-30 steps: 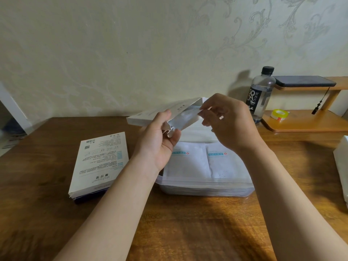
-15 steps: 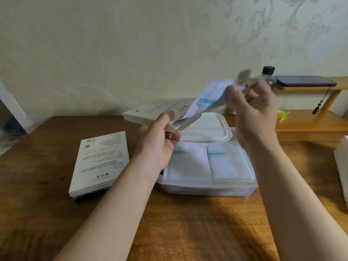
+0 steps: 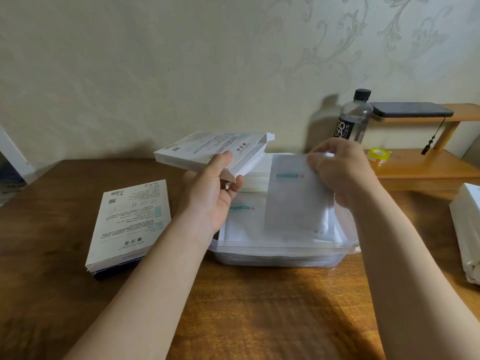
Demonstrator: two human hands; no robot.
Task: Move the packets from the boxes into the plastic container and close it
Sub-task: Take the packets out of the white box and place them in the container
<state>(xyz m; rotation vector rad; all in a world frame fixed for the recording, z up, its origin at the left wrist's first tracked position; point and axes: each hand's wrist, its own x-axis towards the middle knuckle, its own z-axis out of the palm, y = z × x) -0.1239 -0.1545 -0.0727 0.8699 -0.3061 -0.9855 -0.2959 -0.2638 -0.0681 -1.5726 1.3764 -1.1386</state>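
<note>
Head view, ref. landmark = plastic container [image 3: 285, 249]. It sits lid off on the wooden table [image 3: 259, 307], approx. frame centre.

1. Left hand [image 3: 213, 193]: above the container's left-rear corner. Fingers and thumb are curled round the open end of a white box [image 3: 207, 149], held clear of the table. I cannot see into the box, so its contents are unknown.
2. Right hand [image 3: 340, 172]: above the container's right-rear corner. It pinches the top edge of a packet [image 3: 293, 198], which hangs roughly upright over the container's right half. The packet is blurred, and I cannot tell whether its lower edge touches anything below.
3. Packets in container [image 3: 241, 219]: lying flat. Only the left one's teal label shows; the right side is hidden behind the held packet. I can't make out the stack count through the clear wall.
4. Lid [image 3: 255, 175]: behind the container, mostly hidden by box, hand and packet.
5. Second box [image 3: 130, 224]: left of the container, flat, print up. Only an edge shows of something dark beneath it.
6. White object [image 3: 467, 229]: right of the container, cut off by the frame; I can't ID it.
7. Bottle [image 3: 350, 123]: behind-right of the container.
</note>
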